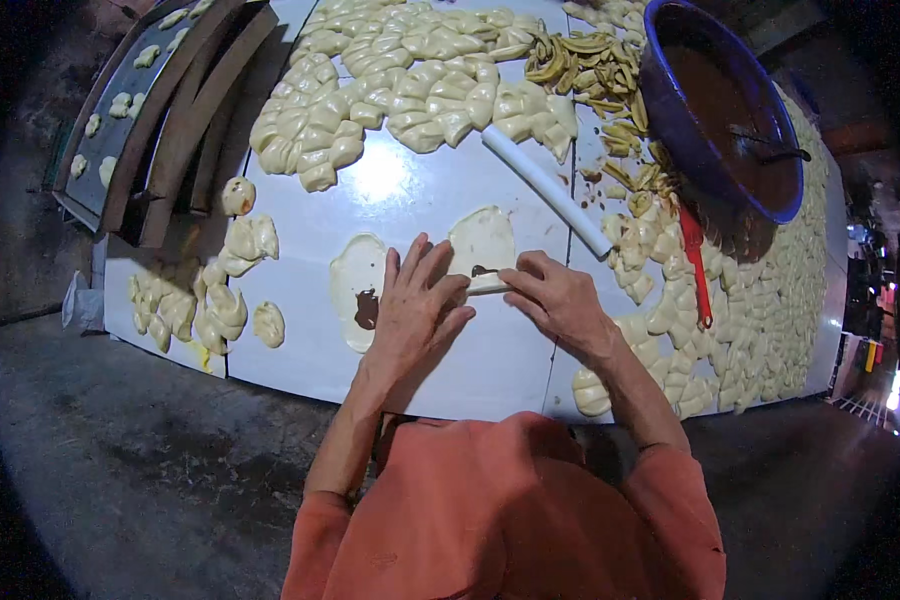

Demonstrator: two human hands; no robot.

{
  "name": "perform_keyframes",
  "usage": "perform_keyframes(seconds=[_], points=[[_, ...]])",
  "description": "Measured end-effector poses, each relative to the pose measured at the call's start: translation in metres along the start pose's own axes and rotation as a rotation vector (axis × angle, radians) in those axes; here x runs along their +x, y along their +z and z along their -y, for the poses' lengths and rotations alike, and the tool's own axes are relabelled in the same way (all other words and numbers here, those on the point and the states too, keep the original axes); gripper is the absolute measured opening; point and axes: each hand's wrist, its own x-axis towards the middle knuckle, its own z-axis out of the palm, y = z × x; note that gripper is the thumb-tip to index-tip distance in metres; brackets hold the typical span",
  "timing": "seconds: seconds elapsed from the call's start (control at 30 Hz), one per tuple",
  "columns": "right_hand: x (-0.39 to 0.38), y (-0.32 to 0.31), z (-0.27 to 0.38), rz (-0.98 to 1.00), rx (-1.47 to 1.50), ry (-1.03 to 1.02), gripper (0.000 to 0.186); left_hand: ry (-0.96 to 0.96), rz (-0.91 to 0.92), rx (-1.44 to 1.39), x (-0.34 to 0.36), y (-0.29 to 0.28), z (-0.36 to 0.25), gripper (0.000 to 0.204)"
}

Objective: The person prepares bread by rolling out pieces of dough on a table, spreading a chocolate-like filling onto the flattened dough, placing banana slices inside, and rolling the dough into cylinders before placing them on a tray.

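A flattened piece of dough (482,240) lies on the white tabletop between my hands. Its near edge is folded into a small roll, with a bit of dark brown filling showing just beyond. My left hand (415,308) grips the left end of that roll with thumb and index finger, its other fingers stretched forward. At the right end, my right hand (562,302) pinches the roll with bent fingers. Partly under my left hand is a second flattened dough oval (353,265), with a smear of brown filling (367,309) on it.
Dough pieces (410,90) cover the far table and the right side. A white rolling pin (547,190) lies beyond my right hand. Farther right are banana slices (610,75), a red spatula (694,265) and a blue basin (660,110) of brown filling. Baking trays (120,110) stand far left.
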Motion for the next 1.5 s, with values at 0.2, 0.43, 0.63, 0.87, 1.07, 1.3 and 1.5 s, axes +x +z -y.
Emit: perform_keyframes(seconds=[0.2,0.43,0.63,0.87,1.07,1.3,1.5], points=[[0.012,0.001,-0.008,0.053,0.048,0.060,0.021,0.011,0.005,0.015,0.014,-0.005,0.006,0.024],[0.022,0.019,-0.009,-0.197,-0.145,0.236,0.014,-0.039,-0.119,0.013,0.012,0.004,0.009,0.020],[0.007,0.014,-0.014,-0.151,-0.102,-0.036,0.019,0.060,-0.061,0.005,0.018,-0.012,0.001,0.027],[0.018,0.011,-0.019,-0.139,-0.063,-0.051,0.021,0.008,-0.174,-0.019,0.021,-0.010,-0.001,0.022],[0.024,0.012,-0.021,-0.117,-0.030,0.023,0.019,0.068,-0.242,-0.006,0.027,-0.007,0.004,0.020],[0.024,0.024,-0.020,-0.248,-0.064,0.015,0.016,0.112,-0.189,0.053,0.025,-0.003,0.005,0.023],[0.031,0.019,-0.021,-0.277,-0.082,0.018,0.017,0.019,-0.255,-0.038,0.029,-0.010,0.002,0.021]])
